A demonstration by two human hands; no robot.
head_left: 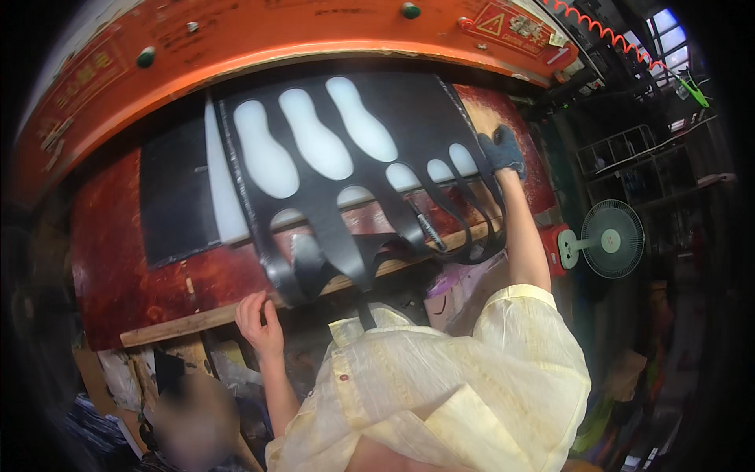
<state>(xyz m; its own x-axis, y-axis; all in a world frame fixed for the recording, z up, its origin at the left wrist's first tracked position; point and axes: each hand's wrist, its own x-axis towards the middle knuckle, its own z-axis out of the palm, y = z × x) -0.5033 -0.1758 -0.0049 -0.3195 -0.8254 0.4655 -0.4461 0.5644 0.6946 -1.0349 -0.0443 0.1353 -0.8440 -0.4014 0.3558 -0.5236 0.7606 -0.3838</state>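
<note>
A large black sheet (421, 102) lies across the work surface, with several insole-shaped holes cut through it. White shows through the holes from a white board (224, 197) beneath. Thin strips of the sheet sag over the table's near edge. My right hand (505, 153), in a dark blue-grey glove, holds the sheet's right edge; its fingertips are partly hidden. My bare left hand (261, 326) is by the wooden front edge, left of the drooping strips, its fingers loosely bent and apart from the thumb, with nothing in it.
An orange machine beam (314, 31) spans the far side. The table top (102, 259) is red-brown, with a dark panel (177, 189) at the left. A small fan (609, 240) stands at the right. A red coiled hose (598, 27) hangs at upper right.
</note>
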